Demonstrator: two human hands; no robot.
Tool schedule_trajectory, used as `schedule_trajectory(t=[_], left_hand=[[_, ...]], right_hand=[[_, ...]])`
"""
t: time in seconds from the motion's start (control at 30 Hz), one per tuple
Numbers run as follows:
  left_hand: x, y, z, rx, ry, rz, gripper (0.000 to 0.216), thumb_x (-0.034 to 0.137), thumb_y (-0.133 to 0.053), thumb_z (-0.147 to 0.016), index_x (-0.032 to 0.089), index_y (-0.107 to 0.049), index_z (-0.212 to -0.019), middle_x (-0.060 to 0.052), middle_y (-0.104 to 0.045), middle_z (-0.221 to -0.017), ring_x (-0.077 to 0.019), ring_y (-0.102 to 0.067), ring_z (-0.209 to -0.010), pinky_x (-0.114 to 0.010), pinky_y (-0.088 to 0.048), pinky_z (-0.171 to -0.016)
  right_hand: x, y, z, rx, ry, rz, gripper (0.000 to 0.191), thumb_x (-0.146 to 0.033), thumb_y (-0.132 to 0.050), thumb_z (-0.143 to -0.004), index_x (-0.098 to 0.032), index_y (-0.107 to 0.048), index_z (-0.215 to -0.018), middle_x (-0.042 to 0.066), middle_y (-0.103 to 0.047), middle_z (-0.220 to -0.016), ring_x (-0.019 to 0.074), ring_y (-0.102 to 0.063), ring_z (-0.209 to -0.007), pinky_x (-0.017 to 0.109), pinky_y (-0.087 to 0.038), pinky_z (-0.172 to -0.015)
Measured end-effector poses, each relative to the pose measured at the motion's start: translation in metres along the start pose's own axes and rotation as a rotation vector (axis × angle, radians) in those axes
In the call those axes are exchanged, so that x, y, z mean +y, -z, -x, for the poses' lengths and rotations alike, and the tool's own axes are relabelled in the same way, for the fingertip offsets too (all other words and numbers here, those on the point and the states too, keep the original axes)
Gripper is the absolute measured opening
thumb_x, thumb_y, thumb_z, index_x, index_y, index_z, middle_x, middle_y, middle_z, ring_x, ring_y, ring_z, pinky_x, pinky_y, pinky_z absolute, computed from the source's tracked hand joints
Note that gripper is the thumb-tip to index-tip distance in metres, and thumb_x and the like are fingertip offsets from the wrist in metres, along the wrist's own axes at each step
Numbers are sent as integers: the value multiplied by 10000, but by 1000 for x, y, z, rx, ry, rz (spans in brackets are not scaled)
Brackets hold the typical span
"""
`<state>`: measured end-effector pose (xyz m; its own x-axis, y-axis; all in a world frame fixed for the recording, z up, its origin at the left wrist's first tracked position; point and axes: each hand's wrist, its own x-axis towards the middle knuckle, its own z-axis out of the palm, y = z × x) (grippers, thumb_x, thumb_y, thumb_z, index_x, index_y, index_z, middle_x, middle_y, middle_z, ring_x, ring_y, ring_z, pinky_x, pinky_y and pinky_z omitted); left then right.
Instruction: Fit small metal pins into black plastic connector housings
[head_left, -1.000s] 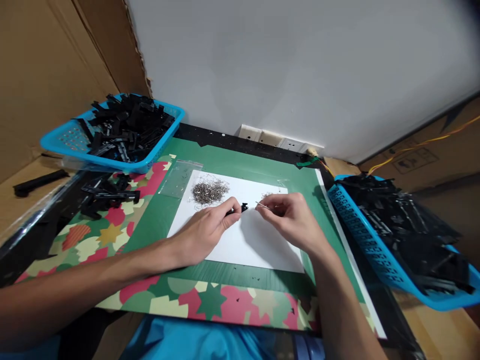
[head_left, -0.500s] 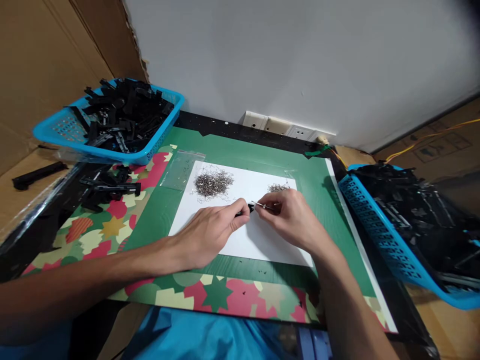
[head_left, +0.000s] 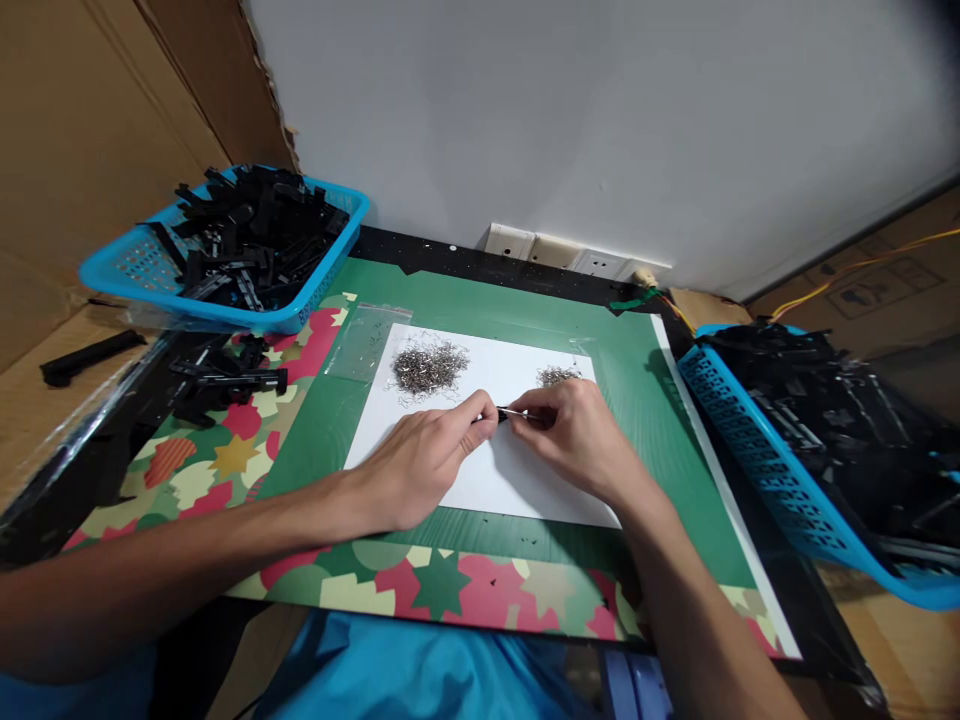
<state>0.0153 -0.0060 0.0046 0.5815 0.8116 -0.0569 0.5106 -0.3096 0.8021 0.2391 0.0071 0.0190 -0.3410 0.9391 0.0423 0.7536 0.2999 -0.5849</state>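
My left hand is closed on a small black plastic part, of which only the tip shows past the thumb and forefinger. My right hand pinches a thin metal tool, perhaps tweezers, its pointed end meeting the black part. Both hands are over a white sheet. Behind the left hand lies a large heap of tiny bent metal springs; a smaller heap of similar metal pieces sits just behind the right hand. My fingers hide most of the black part.
A blue basket of black plastic parts stands back left, and another blue basket at right. Loose black parts lie left of the green mat. A clear plastic bag rests by the sheet. Wall sockets line the back.
The metal tool's tip has moved slightly left against the black part, and the hands are a little closer together. The view has shifted slightly.
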Motion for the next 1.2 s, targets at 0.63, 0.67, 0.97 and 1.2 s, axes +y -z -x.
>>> schedule_trajectory(t=[0.63, 0.67, 0.97, 1.2], left_hand=[[-1, 0, -2, 24, 25, 47, 376, 531, -298, -1134, 242, -495, -997, 35, -522, -727, -157, -487, -665, -323, -368, -691], [0, 0, -2, 28, 25, 45, 375, 529, -298, -1134, 242, -497, -999, 33, -528, -728, -159, -491, -667, -323, -368, -690], [7, 3, 1, -6, 3, -15, 302, 451, -335, -1133, 232, -515, -1028, 44, -495, -697, -154, -454, -625, -304, -325, -637], [6, -1, 1, -1, -51, -44, 279, 422, -368, -1132, 226, -512, -994, 42, -521, -737, -148, -427, -641, -295, -311, -637]], right_hand=[[3, 23, 7, -58, 66, -29, 225, -178, -581, -1015, -201, -803, -1046, 49, -742, -935, 162, -624, -805, 291, -414, -725], [2, 23, 6, -25, 62, -35, 238, -193, -564, -1036, -204, -798, -1078, 57, -748, -973, 168, -638, -836, 292, -421, -739], [0, -2, -1, 14, -13, 4, 199, -236, -601, -1026, -176, -766, -931, 41, -729, -799, 156, -600, -698, 287, -360, -652], [-2, -2, -1, -55, -17, 6, 165, -196, -610, -989, -164, -753, -913, 50, -726, -796, 147, -597, -691, 272, -348, -641]])
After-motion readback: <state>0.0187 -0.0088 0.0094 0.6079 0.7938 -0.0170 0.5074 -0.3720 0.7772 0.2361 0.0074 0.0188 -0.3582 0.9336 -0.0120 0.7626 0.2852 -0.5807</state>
